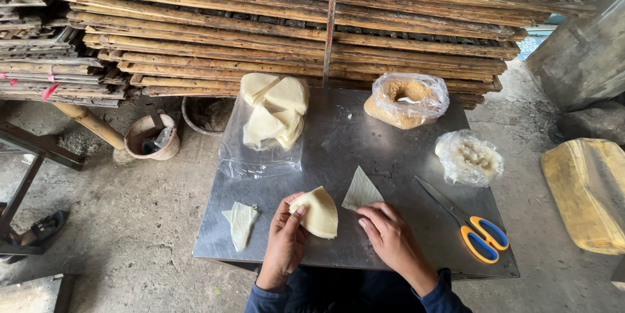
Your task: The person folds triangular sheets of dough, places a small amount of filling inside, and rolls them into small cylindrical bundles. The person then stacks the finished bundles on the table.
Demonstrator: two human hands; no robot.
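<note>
My left hand (284, 238) holds a small stack of pale wedge-shaped wrapper sheets (317, 211) just above the metal table (338, 143). My right hand (385, 230) rests on the table with its fingertips touching the lower edge of a single triangular wrapper sheet (361, 190) that lies flat. A folded wrapper piece (240, 223) lies on the table to the left of my left hand.
An open clear bag of wrapper wedges (272, 114) lies at the table's back left. A bag of brown crumbly filling (407, 99) and a bag of white filling (469, 158) stand at the right, with orange-handled scissors (465, 222). Stacked bamboo racks (293, 20) rise behind; a yellow container (589, 192) sits right.
</note>
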